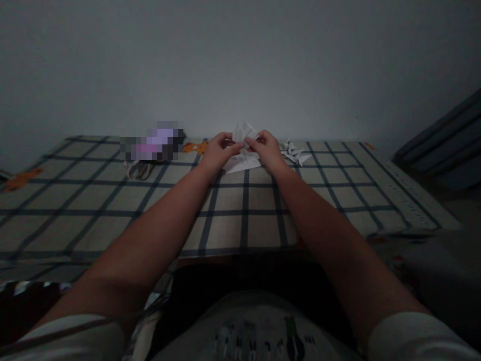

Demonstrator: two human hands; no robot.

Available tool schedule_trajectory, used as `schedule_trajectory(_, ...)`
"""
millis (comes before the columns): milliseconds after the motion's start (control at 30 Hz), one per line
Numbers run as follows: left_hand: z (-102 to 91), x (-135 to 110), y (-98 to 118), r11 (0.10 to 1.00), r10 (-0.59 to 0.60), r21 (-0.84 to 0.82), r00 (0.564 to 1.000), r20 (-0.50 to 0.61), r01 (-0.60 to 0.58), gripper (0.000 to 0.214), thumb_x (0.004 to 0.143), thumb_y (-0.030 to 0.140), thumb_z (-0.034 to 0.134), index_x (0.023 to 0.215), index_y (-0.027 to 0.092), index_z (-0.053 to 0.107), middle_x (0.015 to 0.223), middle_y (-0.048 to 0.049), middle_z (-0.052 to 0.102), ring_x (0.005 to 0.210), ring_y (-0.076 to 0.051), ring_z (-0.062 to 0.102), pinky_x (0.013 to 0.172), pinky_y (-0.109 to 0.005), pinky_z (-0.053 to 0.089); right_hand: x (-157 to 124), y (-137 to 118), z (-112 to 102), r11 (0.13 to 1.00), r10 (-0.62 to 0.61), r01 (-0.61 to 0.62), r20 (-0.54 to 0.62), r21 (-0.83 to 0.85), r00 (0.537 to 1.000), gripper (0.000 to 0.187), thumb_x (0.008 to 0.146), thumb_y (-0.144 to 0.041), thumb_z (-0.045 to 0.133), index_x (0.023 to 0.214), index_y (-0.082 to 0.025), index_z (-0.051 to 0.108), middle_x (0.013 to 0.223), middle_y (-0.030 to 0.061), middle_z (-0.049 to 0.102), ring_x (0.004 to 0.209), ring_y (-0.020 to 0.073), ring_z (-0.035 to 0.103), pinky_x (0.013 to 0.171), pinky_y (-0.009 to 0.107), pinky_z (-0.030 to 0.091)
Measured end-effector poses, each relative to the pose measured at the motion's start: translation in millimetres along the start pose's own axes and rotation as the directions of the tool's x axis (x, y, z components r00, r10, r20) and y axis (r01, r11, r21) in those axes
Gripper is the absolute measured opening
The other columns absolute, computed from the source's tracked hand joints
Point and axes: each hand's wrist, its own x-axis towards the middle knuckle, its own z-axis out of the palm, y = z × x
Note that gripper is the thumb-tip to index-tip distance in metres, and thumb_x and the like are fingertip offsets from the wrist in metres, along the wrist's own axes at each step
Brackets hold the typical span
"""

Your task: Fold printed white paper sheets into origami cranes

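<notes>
Above a pale sheet [235,165], a left hand [218,150] and right hand [268,150] pinch a raised white paper [241,132] between them, neither clearly nearer, its long axis unclear.

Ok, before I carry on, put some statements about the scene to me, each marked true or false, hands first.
1. The left hand and the right hand both hold white paper. True.
2. A blurred purple item lies to the left of the left hand. True.
3. The right hand rests flat, holding nothing. False: it grips the white paper.
4. Pointed paper shapes lie beside the left hand. False: the pointed paper shapes are beside the right hand.
5. The cloth has a checked pattern. True.
</notes>
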Motion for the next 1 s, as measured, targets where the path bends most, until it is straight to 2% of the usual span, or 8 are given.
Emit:
schedule_trajectory(100, -0.3, -0.6, -1.4, 0.991, 0.096, 0.095, 0.995, 0.007, -0.096, 0.039, 0.066, 0.041, 0.086, 0.094, 0.017, 0.070, 0.099, -0.0051, 0.070, 0.095, -0.019, 0.067, 0.090, -0.034, 0.058, -3.9, -3.9, 1.9, 1.000, 0.016, -0.017, 0.059, 0.006, 0.998, 0.041, 0.073, -0.051, 0.081, 0.075, -0.022, 0.052, 0.074, -0.0043, 0.063, 0.071, 0.0103, 0.062, 0.073, 0.026, 0.057)
schedule_trajectory(200, -1.3, -1.4, -1.9, 0.997, 0.057, 0.056, 0.998, -0.023, -0.055, 0.036, 0.072, 0.046, 0.081, 0.093, 0.018, 0.073, 0.102, -0.0059, 0.070, 0.094, -0.019, 0.067, 0.086, -0.034, 0.060, -5.5, -5.8, 2.4, 1.000, 0.024, -0.025, 0.100, 0.008, 0.995, 0.039, 0.073, -0.053, 0.080, 0.079, -0.021, 0.058, 0.080, -0.0021, 0.066, 0.076, 0.0112, 0.064, 0.077, 0.027, 0.058)
schedule_trajectory(367, -2.6, -0.9, -2.2, 0.999, 0.019, -0.037, 0.999, -0.041, -0.021, 0.034, 0.075, 0.048, 0.078, 0.089, 0.017, 0.073, 0.101, -0.0053, 0.070, 0.090, -0.017, 0.067, 0.083, -0.033, 0.060, -1.2, -0.8, 0.4, 0.997, 0.040, -0.046, 0.085, 0.067, 0.996, 0.034, 0.072, -0.047, 0.081, 0.081, -0.021, 0.062, 0.082, -0.0023, 0.066, 0.077, 0.0114, 0.066, 0.081, 0.028, 0.060)
schedule_trajectory(533, -5.7, 2.5, -4.4, 0.992, 0.023, 0.124, 0.991, -0.135, -0.006, 0.031, 0.070, 0.044, 0.082, 0.081, 0.018, 0.071, 0.080, -0.0033, 0.069, 0.077, -0.017, 0.064, 0.075, -0.031, 0.057, 1.1, 2.6, 0.9, 0.987, 0.061, -0.076, 0.108, 0.142, 0.992, 0.029, 0.073, -0.036, 0.080, 0.086, -0.022, 0.057, 0.086, -0.0026, 0.067, 0.080, 0.0109, 0.067, 0.084, 0.029, 0.061)
schedule_trajectory(667, -8.9, 4.9, -6.9, 0.968, 0.065, 0.249, 0.977, -0.203, -0.013, 0.031, 0.068, 0.045, 0.083, 0.076, 0.019, 0.068, 0.077, -0.0024, 0.066, 0.076, -0.018, 0.062, 0.069, -0.029, 0.053, 0.4, 1.9, 2.8, 0.975, 0.098, -0.124, 0.148, 0.182, 0.984, 0.036, 0.072, -0.033, 0.080, 0.094, -0.024, 0.053, 0.092, -0.0021, 0.070, 0.082, 0.0117, 0.069, 0.081, 0.028, 0.061)
schedule_trajectory(800, -8.9, 5.1, -8.6, 0.959, 0.071, 0.282, 0.973, -0.221, -0.005, 0.034, 0.069, 0.047, 0.084, 0.073, 0.019, 0.065, 0.071, -0.0011, 0.062, 0.073, -0.018, 0.061, 0.068, -0.030, 0.052, -1.4, -1.0, 3.5, 0.978, 0.111, -0.135, 0.148, 0.158, 0.983, 0.041, 0.074, -0.034, 0.081, 0.097, -0.026, 0.048, 0.088, -0.0039, 0.070, 0.081, 0.0122, 0.070, 0.081, 0.030, 0.062)
schedule_trajectory(900, -7.5, 4.9, -8.3, 0.977, 0.079, 0.210, 0.975, -0.209, -0.034, 0.039, 0.069, 0.047, 0.085, 0.092, 0.021, 0.066, 0.076, 0.0003, 0.063, 0.074, -0.016, 0.062, 0.068, -0.028, 0.052, -3.7, -3.9, 3.2, 0.984, 0.101, -0.118, 0.125, 0.136, 0.987, 0.046, 0.076, -0.035, 0.080, 0.107, -0.029, 0.046, 0.091, -0.0039, 0.071, 0.081, 0.0128, 0.071, 0.082, 0.032, 0.063)
schedule_trajectory(1000, -6.5, 5.3, -7.6, 0.992, 0.054, 0.124, 0.980, -0.190, -0.031, 0.059, 0.070, 0.048, 0.084, 0.120, 0.026, 0.059, 0.083, 0.0004, 0.064, 0.075, -0.015, 0.063, 0.070, -0.028, 0.054, -4.8, -4.4, 2.5, 0.990, 0.088, -0.099, 0.107, 0.100, 0.990, 0.054, 0.077, -0.038, 0.079, 0.119, -0.031, 0.046, 0.097, -0.0013, 0.071, 0.085, 0.0150, 0.071, 0.086, 0.037, 0.063)
